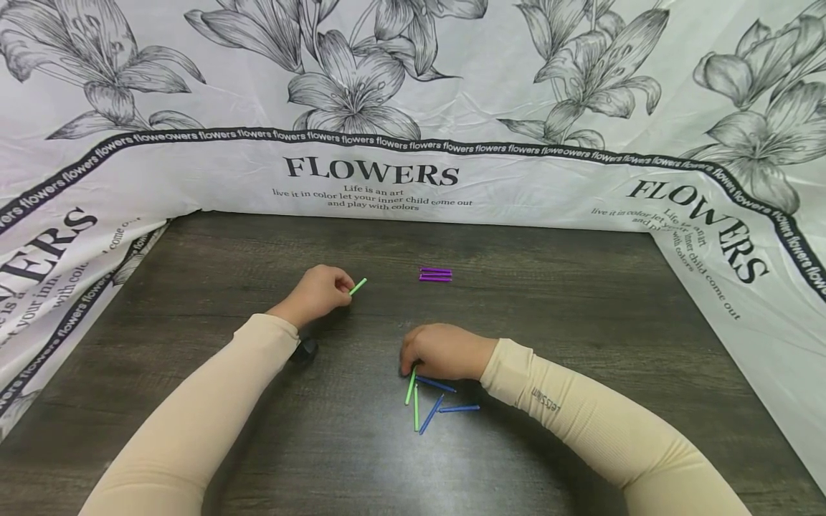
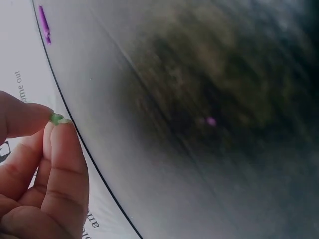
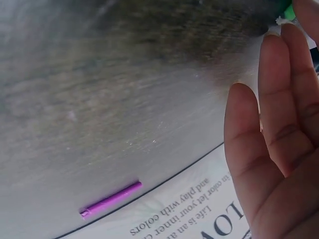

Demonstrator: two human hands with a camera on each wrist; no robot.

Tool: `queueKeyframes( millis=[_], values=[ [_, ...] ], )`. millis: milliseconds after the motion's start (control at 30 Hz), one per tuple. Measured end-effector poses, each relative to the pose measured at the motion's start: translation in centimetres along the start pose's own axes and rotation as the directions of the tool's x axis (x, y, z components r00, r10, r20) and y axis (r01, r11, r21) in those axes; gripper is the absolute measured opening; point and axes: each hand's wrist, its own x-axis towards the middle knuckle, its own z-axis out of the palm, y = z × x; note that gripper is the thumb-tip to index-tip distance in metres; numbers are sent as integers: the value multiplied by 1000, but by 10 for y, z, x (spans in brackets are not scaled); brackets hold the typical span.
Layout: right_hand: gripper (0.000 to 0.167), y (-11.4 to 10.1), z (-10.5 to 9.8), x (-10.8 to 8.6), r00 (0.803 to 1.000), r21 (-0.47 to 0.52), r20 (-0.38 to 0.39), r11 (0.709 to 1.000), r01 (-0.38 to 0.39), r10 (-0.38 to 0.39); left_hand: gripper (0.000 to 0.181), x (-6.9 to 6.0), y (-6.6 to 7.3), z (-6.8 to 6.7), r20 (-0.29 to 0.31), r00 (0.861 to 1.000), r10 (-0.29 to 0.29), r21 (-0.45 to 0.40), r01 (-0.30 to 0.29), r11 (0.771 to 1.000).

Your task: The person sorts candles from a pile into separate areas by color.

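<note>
Straight, slim, light-green stick (image 1: 358,287) pinched in left hand (image 1: 315,295).
It's toward the dark wood-grain table's (image 1: 548,287) far edge; right hand (image 1: 447,351) pinches a second light-green stick (image 1: 409,390), farther from that edge.

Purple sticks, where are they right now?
In the head view, the purple sticks lie together on the dark table, just right of centre, beyond the right hand and right of the left hand.

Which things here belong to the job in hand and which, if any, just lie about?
Likely in the job:
green candle pinched by left hand
second green candle pinched by right hand
loose green candle
three blue candles
purple candles, side by side

Apparently just surroundings:
flower-print cloth
wood-grain table
</note>
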Motion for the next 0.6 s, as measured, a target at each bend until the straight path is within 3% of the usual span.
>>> queueKeyframes(
  millis=[600],
  values=[
    [24,-8,-1,4,999,-40,43,999,-29,31,20,-2,1,4,50,997,-58,9,57,998]
  ],
)
